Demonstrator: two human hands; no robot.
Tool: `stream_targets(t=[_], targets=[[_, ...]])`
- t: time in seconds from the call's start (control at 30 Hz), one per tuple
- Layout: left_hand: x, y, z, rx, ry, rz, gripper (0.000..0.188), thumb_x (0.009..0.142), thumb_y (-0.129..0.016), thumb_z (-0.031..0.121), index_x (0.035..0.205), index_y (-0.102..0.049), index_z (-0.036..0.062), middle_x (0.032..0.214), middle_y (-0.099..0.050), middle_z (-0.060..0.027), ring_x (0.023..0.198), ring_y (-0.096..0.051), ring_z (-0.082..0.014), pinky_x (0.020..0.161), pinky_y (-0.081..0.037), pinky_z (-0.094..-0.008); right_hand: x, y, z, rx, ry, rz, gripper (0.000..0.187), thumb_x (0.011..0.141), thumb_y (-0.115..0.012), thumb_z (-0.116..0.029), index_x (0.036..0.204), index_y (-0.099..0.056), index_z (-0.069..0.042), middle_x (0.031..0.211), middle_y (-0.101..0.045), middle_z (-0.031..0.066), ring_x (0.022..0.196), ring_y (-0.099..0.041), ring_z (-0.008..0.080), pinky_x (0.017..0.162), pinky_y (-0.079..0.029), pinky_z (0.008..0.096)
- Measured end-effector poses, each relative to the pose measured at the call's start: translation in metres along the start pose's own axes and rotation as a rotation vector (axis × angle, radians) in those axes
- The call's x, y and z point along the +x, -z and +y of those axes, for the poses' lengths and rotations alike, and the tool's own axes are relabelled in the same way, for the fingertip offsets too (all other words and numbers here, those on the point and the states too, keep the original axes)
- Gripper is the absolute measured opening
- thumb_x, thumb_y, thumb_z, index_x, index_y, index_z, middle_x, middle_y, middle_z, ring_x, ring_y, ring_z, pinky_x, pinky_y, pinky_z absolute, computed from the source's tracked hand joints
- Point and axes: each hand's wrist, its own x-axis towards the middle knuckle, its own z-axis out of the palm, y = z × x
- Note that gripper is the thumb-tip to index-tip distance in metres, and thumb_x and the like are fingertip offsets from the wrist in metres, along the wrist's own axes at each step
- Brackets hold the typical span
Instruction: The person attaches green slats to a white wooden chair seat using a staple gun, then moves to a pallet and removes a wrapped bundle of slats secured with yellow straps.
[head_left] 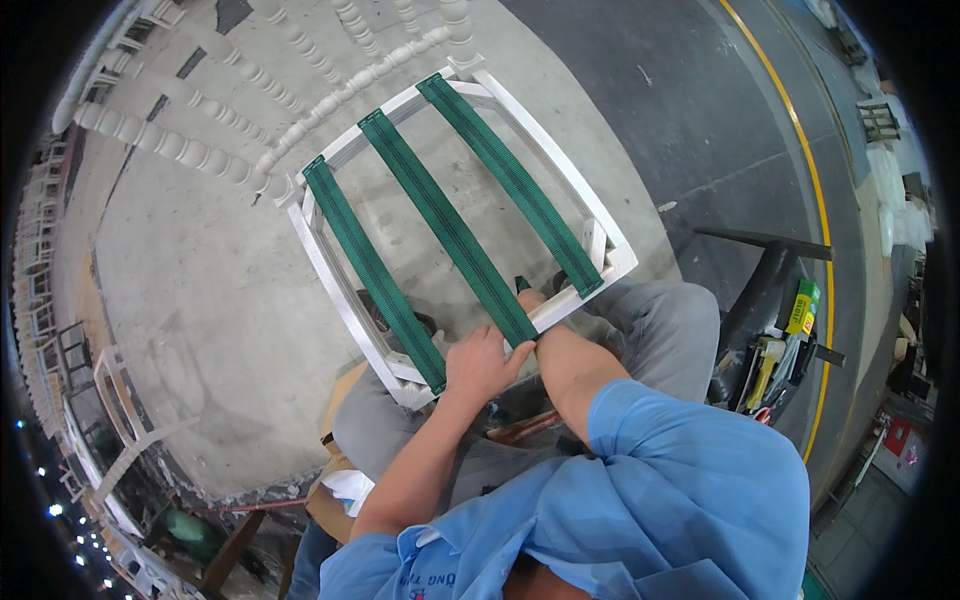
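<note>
A white chair frame (531,137) is tilted in front of me, its seat opening spanned by three green webbing straps (437,217). My left hand (481,364) is closed over the near seat rail, between the left and middle straps, with its thumb at the middle strap's near end. My right forearm passes under that rail. Only part of my right hand (531,299) shows inside the opening, beside the middle strap. A small dark green piece (522,284) sticks out at its fingers; most of the fingers are hidden.
The turned white spindles (180,140) of the chair back extend to the far left. At my right, a dark stand (762,285) holds tools and a green-yellow box (804,307). Several chair frames (120,400) stand at the left. A yellow line (800,130) marks the floor.
</note>
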Motion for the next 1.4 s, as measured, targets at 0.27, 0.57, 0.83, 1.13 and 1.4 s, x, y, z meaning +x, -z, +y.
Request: stream_targets(t=[0.27, 0.57, 0.83, 1.13, 1.4], targets=[[0.002, -0.01, -0.003, 0.03, 0.038, 0.001, 0.049, 0.089, -0.074, 0.049, 0.102, -0.066, 0.0026, 0.087, -0.069, -0.0136, 0.083, -0.071, -0.0328, 0.068, -0.058, -0.0444, 0.032, 0.006, -0.008, -0.187, 0.05, 0.083, 0.03, 0.103, -0.043, -0.027, 0.087, -0.057, -0.005, 0.062, -0.05, 0.0103, 0.048, -0.047, 0.0293, 0.045, -0.039, 0.0477], [0.011, -0.006, -0.008, 0.014, 0.108, -0.213, 0.041, 0.082, -0.079, 0.027, 0.11, -0.063, 0.0013, 0.098, -0.068, -0.0144, 0.086, -0.07, -0.0327, 0.075, -0.058, -0.0421, 0.09, 0.005, -0.004, -0.388, 0.085, 0.168, 0.026, 0.102, -0.044, -0.022, 0.084, -0.054, -0.006, 0.057, -0.045, 0.0094, 0.043, -0.042, 0.0294, 0.042, -0.036, 0.0479], [0.066, 0.018, -0.043, -0.807, 0.568, -0.472, 0.049, 0.094, -0.058, 0.015, 0.137, -0.05, -0.006, 0.11, -0.071, -0.0247, 0.104, -0.068, -0.0425, 0.093, -0.053, -0.047, 0.12, -0.003, -0.012, -0.312, 0.183, -0.061, 0.023, 0.103, -0.046, -0.023, 0.087, -0.053, -0.008, 0.057, -0.044, 0.0068, 0.041, -0.04, 0.0278, 0.04, -0.034, 0.0458], [0.06, -0.039, -0.056, -0.546, 0.408, -0.616, 0.031, 0.098, -0.061, 0.026, 0.123, -0.07, 0.0103, 0.119, -0.071, -0.0226, 0.112, -0.067, -0.0421, 0.096, -0.052, -0.0464, 0.024, -0.127, -0.032, -0.301, 0.349, -0.681, 0.049, 0.108, -0.048, -0.053, 0.111, -0.062, -0.006, 0.068, -0.058, 0.0024, 0.057, -0.055, 0.0134, 0.053, -0.045, 0.0329], [0.058, -0.041, -0.066, -0.683, 0.441, -0.638, 0.032, 0.1, -0.055, 0.021, 0.12, -0.069, -0.0002, 0.117, -0.071, -0.027, 0.112, -0.068, -0.0397, 0.096, -0.051, -0.0434, 0.038, -0.112, -0.031, -0.506, 0.423, -0.809, 0.022, 0.102, -0.055, -0.015, 0.111, -0.063, 0.003, 0.082, -0.068, 0.0162, 0.066, -0.068, 0.0279, 0.058, -0.055, 0.0396]])
